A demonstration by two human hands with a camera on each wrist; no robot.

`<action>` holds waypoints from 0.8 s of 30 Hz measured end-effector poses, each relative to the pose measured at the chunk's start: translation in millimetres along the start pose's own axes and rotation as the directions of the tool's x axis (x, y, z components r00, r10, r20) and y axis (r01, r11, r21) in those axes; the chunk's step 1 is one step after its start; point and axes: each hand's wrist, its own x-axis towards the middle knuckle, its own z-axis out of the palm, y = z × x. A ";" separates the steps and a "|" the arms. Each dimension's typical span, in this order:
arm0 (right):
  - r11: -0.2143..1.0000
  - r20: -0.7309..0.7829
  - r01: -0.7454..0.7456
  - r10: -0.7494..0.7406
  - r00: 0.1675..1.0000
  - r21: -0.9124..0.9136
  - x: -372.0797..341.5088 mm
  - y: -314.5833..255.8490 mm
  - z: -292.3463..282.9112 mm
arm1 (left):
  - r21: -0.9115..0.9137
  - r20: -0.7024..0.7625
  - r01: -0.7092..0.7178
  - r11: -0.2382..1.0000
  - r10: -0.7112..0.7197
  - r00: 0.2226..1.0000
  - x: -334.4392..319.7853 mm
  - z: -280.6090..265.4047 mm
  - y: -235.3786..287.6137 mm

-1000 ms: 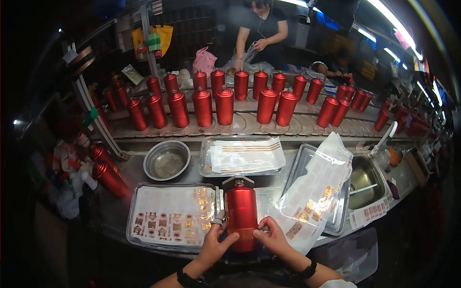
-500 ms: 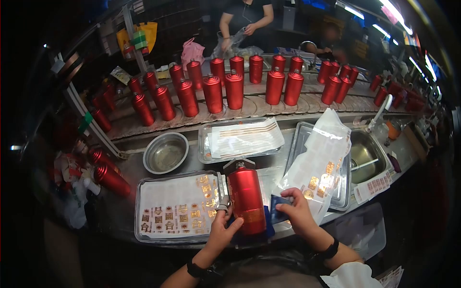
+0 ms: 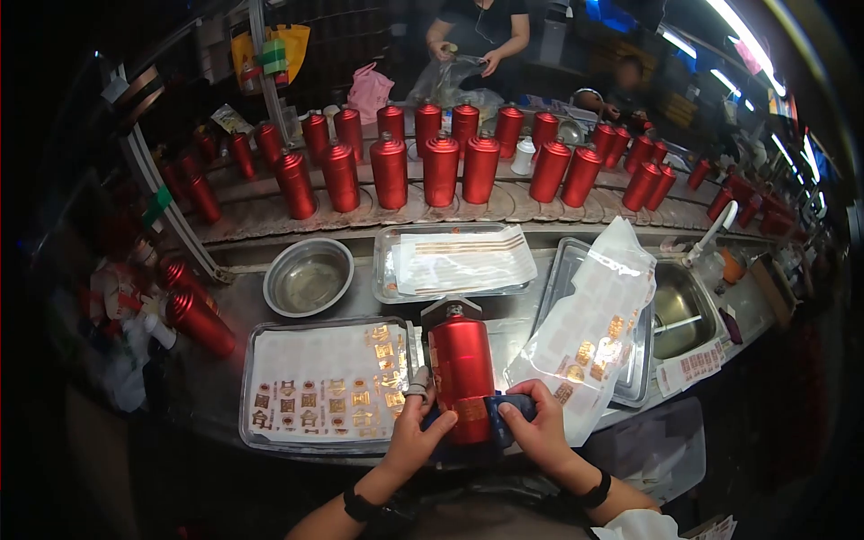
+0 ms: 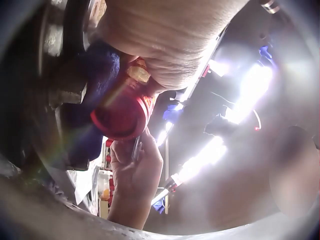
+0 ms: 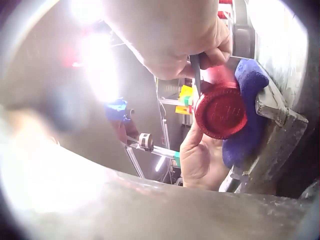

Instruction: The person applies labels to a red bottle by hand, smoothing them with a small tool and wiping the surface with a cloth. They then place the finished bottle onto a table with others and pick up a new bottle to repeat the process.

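A red bottle (image 3: 461, 360) lies tilted on a stand padded with blue cushioning (image 5: 245, 132), its neck pointing away. My left hand (image 3: 412, 441) grips its left side, thumb over the front near the base and a pale wrap on one finger. A gold-printed strip (image 3: 466, 412) crosses the lower part of the bottle. Between thumb and fingers, my right hand (image 3: 543, 430) holds a dark blue flat scraper (image 3: 498, 417) against the bottle's right side, at the strip's level. The right wrist view shows the round bottle base (image 5: 221, 112) and the scraper's thin edge beside it.
Left of the bottle is a tray (image 3: 245, 387) with a sheet of gold decals. Behind stand a metal bowl (image 3: 309, 277) and a tray of striped strips (image 3: 463, 261). A decal sheet (image 3: 589, 333) covers another tray, near a sink (image 3: 684, 310). Several red bottles line a conveyor (image 3: 360, 214).
My right hand went from pinching at the strip to holding the blue scraper, then brought it left onto the bottle. The left hand kept its grip. Bottles on the conveyor shifted.
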 end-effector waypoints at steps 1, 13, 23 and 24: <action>0.999 0.000 -0.023 0.023 1.000 0.035 -0.4 4.0 0.8 | -0.005 0.001 0.002 1.000 -0.002 1.000 -0.5 0.0 -1.5; 0.955 -0.016 -0.108 0.117 0.993 0.277 -3.8 19.2 -5.7 | 0.695 0.019 -0.259 0.670 0.343 0.939 -20.5 -1.8 11.9; 0.948 0.004 -0.107 0.111 0.994 0.299 3.8 38.5 -3.4 | 0.844 0.135 -0.292 0.450 0.350 0.927 -27.9 2.6 17.4; 0.945 -0.011 -0.102 0.110 0.994 0.311 3.6 40.4 -5.9 | 0.845 0.134 -0.290 0.448 0.348 0.928 -27.9 4.2 17.6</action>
